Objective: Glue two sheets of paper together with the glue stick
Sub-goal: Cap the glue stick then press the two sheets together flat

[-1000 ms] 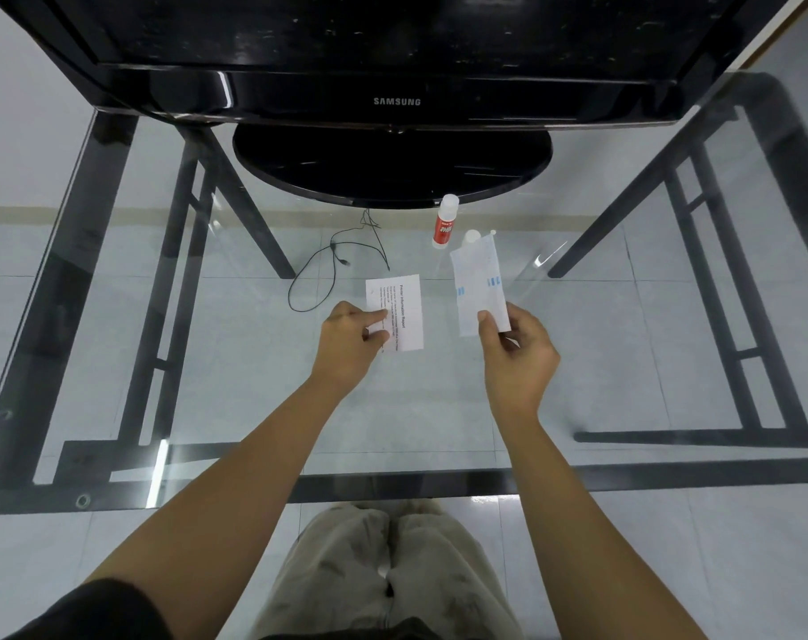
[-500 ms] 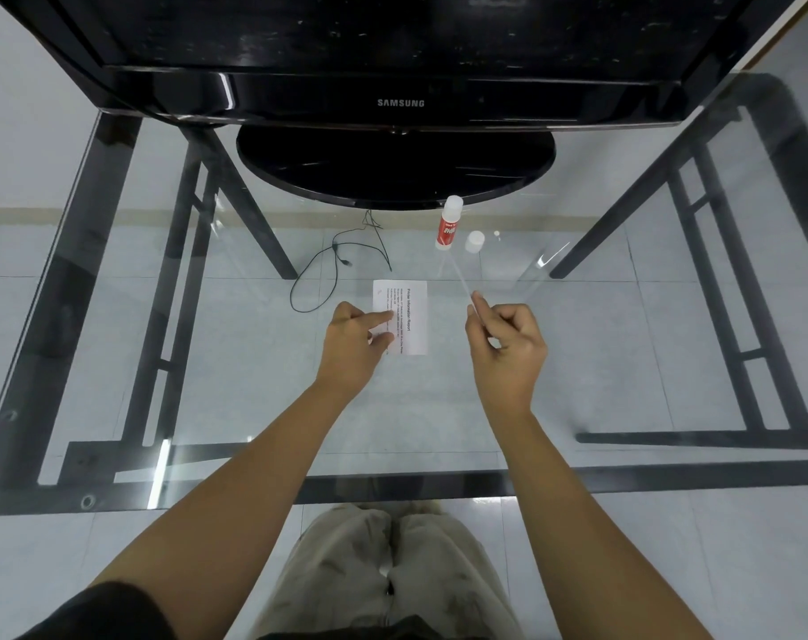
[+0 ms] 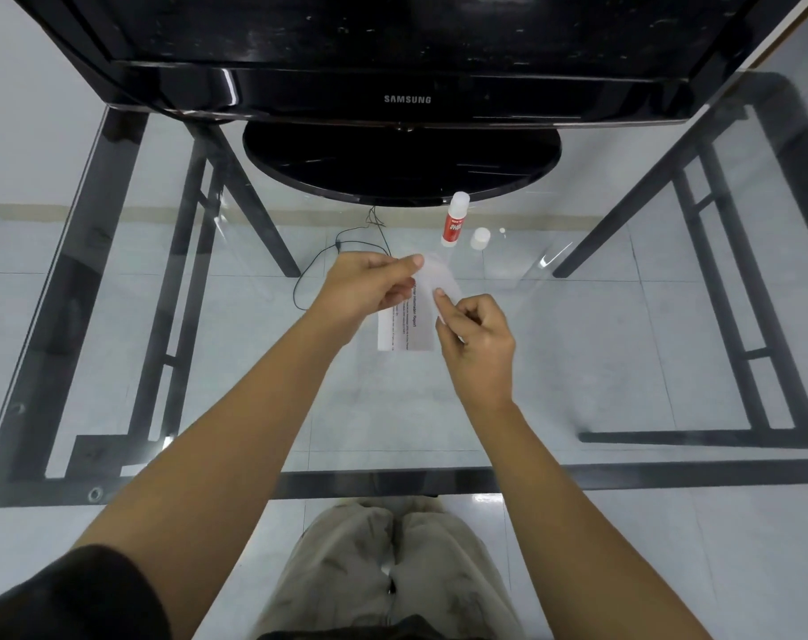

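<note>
A small white printed sheet (image 3: 404, 330) lies flat on the glass table (image 3: 577, 362). Above it I hold a second, blurred white sheet (image 3: 439, 281) with both hands. My left hand (image 3: 370, 288) pinches its far left corner between thumb and forefinger. My right hand (image 3: 476, 334) pinches its near right edge. The held sheet overlaps the upper part of the printed sheet. A red and white glue stick (image 3: 454, 220) stands uncapped behind the sheets, with its white cap (image 3: 479, 237) lying to its right.
A black monitor (image 3: 402, 53) on an oval stand (image 3: 402, 161) fills the table's far side. A thin black cable (image 3: 333, 256) lies left of the glue stick. The black table frame shows through the glass, and my knees are below the near edge.
My right hand brought the second sheet leftward over the printed sheet. My left hand lifted off the printed sheet and took hold of the held sheet's far corner.
</note>
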The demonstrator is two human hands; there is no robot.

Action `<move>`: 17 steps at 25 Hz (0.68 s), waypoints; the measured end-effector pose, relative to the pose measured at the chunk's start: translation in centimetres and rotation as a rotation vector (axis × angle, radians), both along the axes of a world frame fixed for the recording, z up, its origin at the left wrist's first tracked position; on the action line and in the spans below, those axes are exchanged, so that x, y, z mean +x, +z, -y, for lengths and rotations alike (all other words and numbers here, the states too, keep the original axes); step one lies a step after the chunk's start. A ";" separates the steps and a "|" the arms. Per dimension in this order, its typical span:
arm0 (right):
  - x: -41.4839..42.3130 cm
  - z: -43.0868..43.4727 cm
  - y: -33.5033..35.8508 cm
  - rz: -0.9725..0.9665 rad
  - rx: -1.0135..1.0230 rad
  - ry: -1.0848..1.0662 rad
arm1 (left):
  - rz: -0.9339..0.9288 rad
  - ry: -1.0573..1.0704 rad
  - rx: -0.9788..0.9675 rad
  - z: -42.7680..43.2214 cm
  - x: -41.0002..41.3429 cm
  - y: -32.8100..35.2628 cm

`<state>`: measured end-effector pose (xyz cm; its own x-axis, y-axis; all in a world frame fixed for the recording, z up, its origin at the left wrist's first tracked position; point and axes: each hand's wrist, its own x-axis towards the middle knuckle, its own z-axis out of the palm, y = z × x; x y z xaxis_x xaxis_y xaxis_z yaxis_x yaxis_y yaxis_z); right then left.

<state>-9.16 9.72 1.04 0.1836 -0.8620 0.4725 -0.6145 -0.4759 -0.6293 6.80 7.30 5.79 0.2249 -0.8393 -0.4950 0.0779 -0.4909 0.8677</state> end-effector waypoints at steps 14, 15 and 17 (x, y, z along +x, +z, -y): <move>0.4 1.7 0.9 0.330 0.852 -0.214 | -0.103 -0.043 0.138 -2.1 2.5 -1.5; 0.5 1.8 0.8 0.306 0.898 -0.188 | -0.107 -0.057 0.154 -2.4 2.4 -1.8; 0.9 1.7 0.7 0.321 0.901 -0.193 | -0.097 -0.046 0.173 -2.9 2.2 -2.4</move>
<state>-8.29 8.00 1.75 -0.0206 -0.9264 -0.3759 -0.3672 0.3567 -0.8591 9.00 10.17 3.42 0.1321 -0.7482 -0.6502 0.1309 -0.6371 0.7596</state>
